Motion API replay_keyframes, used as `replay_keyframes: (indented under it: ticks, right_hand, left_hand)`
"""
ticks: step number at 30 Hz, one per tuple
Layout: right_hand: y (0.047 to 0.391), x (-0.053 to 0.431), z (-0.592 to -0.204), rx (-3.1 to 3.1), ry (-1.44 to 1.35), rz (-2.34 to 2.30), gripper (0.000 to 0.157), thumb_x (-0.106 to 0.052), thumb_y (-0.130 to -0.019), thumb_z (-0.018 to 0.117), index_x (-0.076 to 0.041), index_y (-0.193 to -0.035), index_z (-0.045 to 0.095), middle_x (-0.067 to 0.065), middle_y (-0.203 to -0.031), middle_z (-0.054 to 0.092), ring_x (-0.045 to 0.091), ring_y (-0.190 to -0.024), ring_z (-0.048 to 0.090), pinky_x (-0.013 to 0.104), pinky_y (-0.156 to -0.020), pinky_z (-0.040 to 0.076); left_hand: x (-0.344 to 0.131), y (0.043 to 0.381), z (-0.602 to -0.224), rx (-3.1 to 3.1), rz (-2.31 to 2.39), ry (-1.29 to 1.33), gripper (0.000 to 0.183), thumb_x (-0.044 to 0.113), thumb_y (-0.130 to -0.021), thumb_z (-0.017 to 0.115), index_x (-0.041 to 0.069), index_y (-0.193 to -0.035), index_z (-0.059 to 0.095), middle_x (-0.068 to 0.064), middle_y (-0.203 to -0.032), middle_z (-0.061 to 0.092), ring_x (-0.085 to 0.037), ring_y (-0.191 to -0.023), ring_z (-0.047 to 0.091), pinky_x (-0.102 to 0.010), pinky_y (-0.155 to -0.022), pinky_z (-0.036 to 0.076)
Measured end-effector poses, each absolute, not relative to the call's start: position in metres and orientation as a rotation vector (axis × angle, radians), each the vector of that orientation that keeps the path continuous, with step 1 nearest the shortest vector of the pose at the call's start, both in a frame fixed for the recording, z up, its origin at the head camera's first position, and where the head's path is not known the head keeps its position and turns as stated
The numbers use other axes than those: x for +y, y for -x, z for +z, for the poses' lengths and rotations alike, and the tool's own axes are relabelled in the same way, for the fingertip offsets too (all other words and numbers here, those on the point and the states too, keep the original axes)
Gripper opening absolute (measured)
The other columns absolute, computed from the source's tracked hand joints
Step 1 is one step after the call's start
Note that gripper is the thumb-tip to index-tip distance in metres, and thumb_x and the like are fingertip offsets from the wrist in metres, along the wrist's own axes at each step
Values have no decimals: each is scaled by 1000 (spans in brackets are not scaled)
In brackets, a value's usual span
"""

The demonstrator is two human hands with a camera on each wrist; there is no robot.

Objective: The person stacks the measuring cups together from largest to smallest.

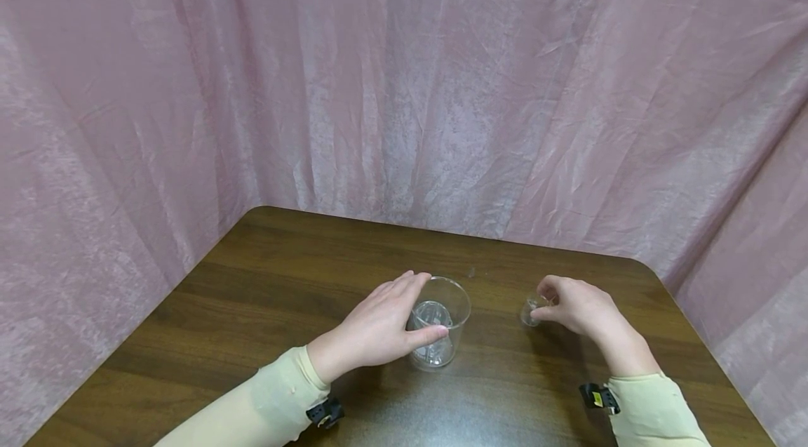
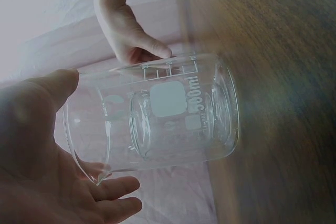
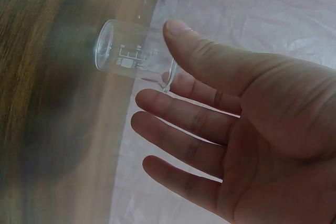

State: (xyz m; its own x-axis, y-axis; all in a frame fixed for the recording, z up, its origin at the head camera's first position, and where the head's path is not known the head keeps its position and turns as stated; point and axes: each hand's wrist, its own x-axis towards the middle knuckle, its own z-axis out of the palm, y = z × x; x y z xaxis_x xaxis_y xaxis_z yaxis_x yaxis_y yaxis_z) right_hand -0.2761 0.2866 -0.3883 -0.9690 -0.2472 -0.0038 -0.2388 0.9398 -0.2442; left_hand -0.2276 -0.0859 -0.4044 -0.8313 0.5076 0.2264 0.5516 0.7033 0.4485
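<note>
A large clear glass beaker (image 2: 170, 98) marked 500ml stands upright on the table, with a smaller glass vessel (image 2: 140, 129) inside it. My left hand (image 1: 385, 328) holds the large beaker near its rim, the thumb on one side and the fingers on the other. Over to the right, my right hand (image 1: 577, 307) pinches a small clear beaker (image 3: 128, 51) by its rim between thumb and forefinger. The other fingers of that hand extend loosely below. This small beaker is upright at the tabletop; whether its base touches the wood, I cannot tell.
Both beakers are at a dark wood-grain table (image 1: 284, 257) with rounded far corners. A tiny transparent item (image 1: 471, 272) lies behind the large beaker, too faint to identify. Pink curtains (image 1: 404, 82) hang behind the table and along its sides.
</note>
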Motion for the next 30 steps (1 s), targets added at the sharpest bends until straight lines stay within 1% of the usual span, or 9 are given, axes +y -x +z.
replay_keyframes:
  ticks: [12,20,30]
  right_hand:
    - [276,286,-390,3049,398,-396,43,-37,-91,91,-7,-117,75,11,-112,77,35,-106,74,63,-86,58]
    - [276,284,-390,3051,397,-378,40,-39,-92,90,-9,-114,75,7,-107,75,30,-100,72,59,-83,58]
    - [275,282,-389,3091,411,-407,45,-41,-93,87,-6,-118,74,16,-121,78,41,-112,74,64,-89,58]
  left_hand:
    - [-86,227,-406,-2824,-767,880,92,67,-102,68,6,-166,44,-13,-168,50,-37,-161,37,-57,-130,33]
    - [-86,228,-407,-2832,-754,872,92,68,-102,68,7,-167,44,-13,-168,50,-36,-162,37,-57,-130,32]
    - [-86,228,-406,-2816,-749,883,92,69,-102,67,6,-166,45,-13,-167,51,-37,-161,38,-57,-130,34]
